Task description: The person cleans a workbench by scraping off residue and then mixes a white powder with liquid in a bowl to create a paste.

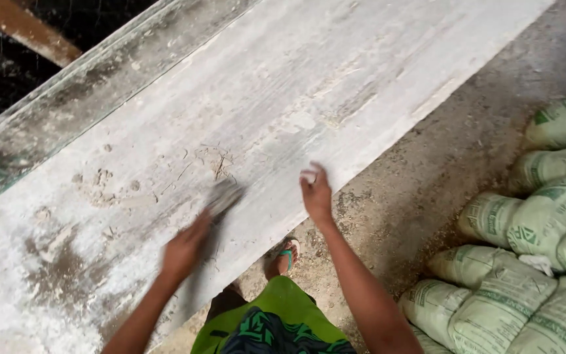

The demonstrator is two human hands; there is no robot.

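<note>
Both hands met the dusty board [244,124]: your left hand [185,249] clenched a blurred scraper [224,196], right hand [316,193] pinched its edge near stacked sacks [525,262].

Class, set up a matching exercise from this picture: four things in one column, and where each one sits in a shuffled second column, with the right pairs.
Things:
1. left hand
2. right hand
3. stacked sacks
4. sandalled foot

Places:
A. on the ground under the board's edge
B. piled at the right
C. holding a blurred tool on the board
D. resting near the board's near edge

Pairs: 1-C, 2-D, 3-B, 4-A
</note>
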